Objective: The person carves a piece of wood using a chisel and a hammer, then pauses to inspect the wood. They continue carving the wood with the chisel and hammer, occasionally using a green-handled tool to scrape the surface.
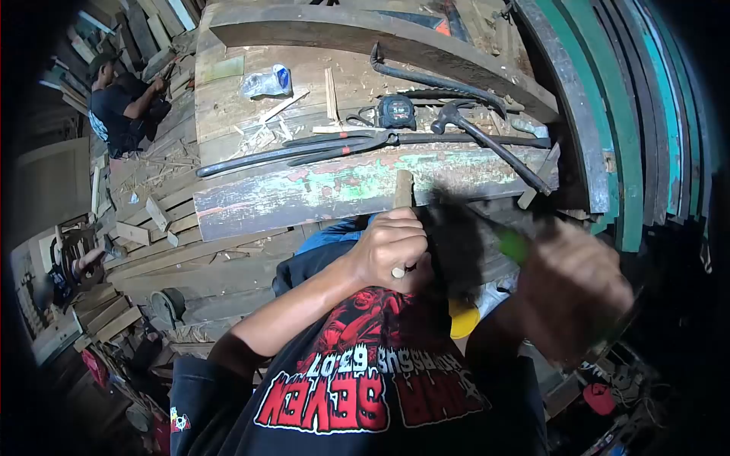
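Note:
My left hand is closed round a short wooden stick; its far end points to the painted plank and its pale round near end shows below my fist. My right hand, smeared by motion, grips a green-handled tool. The tool's dark front part blurs out toward the stick, so its kind is unclear. In front of both hands lies the worn plank with flaking green and red paint. Beyond it rest a claw hammer, long-handled pincers and a tape measure.
A crowbar and a long wooden beam lie farther back. A crumpled plastic bottle sits among wood shavings. Painted boards stand at the right. Another person sits at the upper left, near scrap wood.

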Demonstrator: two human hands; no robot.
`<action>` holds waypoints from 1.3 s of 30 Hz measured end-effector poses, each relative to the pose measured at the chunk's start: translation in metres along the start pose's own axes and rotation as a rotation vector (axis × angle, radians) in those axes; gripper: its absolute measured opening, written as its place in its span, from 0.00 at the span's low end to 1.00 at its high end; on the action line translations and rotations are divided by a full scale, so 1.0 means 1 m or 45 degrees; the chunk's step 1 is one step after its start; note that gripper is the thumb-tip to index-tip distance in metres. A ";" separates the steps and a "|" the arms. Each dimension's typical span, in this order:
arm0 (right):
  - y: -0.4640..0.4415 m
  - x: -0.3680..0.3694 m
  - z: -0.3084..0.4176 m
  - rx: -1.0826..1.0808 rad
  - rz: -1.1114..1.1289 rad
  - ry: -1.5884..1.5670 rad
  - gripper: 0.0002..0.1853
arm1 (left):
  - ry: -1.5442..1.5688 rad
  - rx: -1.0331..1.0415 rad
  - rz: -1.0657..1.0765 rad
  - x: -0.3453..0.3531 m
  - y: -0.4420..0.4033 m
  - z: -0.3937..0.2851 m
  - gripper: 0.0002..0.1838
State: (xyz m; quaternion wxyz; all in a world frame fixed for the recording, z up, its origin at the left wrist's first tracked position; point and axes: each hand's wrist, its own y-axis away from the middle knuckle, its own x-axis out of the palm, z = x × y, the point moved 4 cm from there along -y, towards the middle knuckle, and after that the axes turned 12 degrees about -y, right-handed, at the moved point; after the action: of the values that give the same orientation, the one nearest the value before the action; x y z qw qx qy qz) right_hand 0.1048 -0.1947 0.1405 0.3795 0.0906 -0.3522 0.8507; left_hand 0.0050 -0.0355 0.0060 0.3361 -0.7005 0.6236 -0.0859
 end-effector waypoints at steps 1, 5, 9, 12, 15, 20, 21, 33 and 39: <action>0.021 -0.011 -0.033 0.076 -0.124 0.053 0.10 | 0.002 0.003 -0.012 0.001 0.000 0.000 0.18; 0.106 -0.048 -0.111 0.243 -0.856 0.511 0.06 | 0.046 0.065 -0.001 -0.002 0.000 0.004 0.18; -0.041 0.005 0.016 -0.143 0.184 0.301 0.10 | 0.019 0.018 -0.019 -0.005 0.002 0.002 0.17; -0.048 0.018 0.062 -0.173 0.237 0.121 0.09 | 0.015 0.018 0.024 -0.007 0.003 0.002 0.17; -0.039 0.011 0.053 -0.099 0.286 -0.015 0.11 | 0.006 0.033 0.064 -0.006 0.003 0.002 0.17; -0.001 -0.004 -0.040 0.078 -0.001 -0.204 0.13 | 0.069 0.102 0.093 -0.006 -0.001 0.004 0.17; 0.001 -0.011 -0.054 0.104 -0.009 -0.237 0.14 | 0.070 0.108 0.151 -0.006 -0.002 0.005 0.16; 0.047 -0.043 -0.087 0.341 -0.318 0.349 0.07 | 0.093 0.076 0.503 0.018 0.001 -0.003 0.12; -0.050 -0.008 0.003 0.101 0.209 0.063 0.11 | 0.091 0.119 0.608 0.024 0.005 -0.005 0.12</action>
State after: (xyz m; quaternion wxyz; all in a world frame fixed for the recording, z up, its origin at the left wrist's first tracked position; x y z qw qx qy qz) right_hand 0.1456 -0.1781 0.1664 0.3131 0.0555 -0.3150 0.8943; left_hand 0.0029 -0.0593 -0.0004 0.3565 -0.5135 0.7784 -0.0576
